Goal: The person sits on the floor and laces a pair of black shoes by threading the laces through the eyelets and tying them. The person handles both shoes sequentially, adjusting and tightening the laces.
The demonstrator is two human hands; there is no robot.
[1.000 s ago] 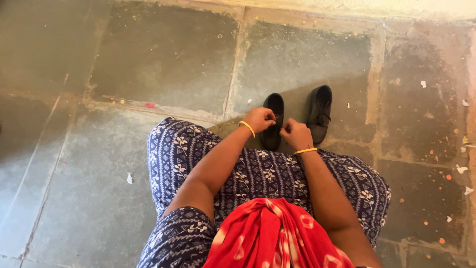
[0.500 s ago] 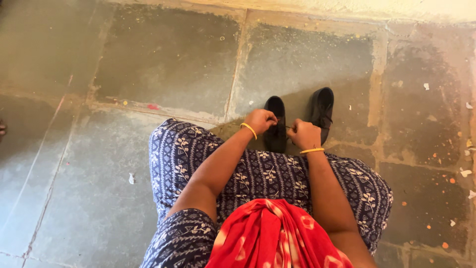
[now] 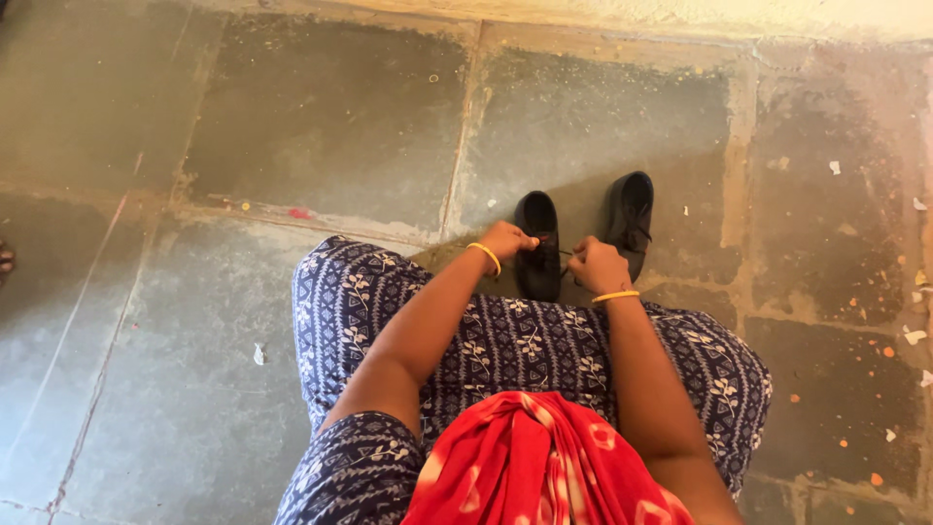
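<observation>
Head view is showing the left hand (image 3: 507, 239) and right hand (image 3: 597, 264) pinching the thin laces (image 3: 552, 243) with closed fingers, pulling them out to each side over the black shoe (image 3: 537, 243) sitting on the stone floor (image 3: 321, 126) beside the other shoe (image 3: 630, 220).

I see no boxes, bags, labels, signs or screens here.
</observation>
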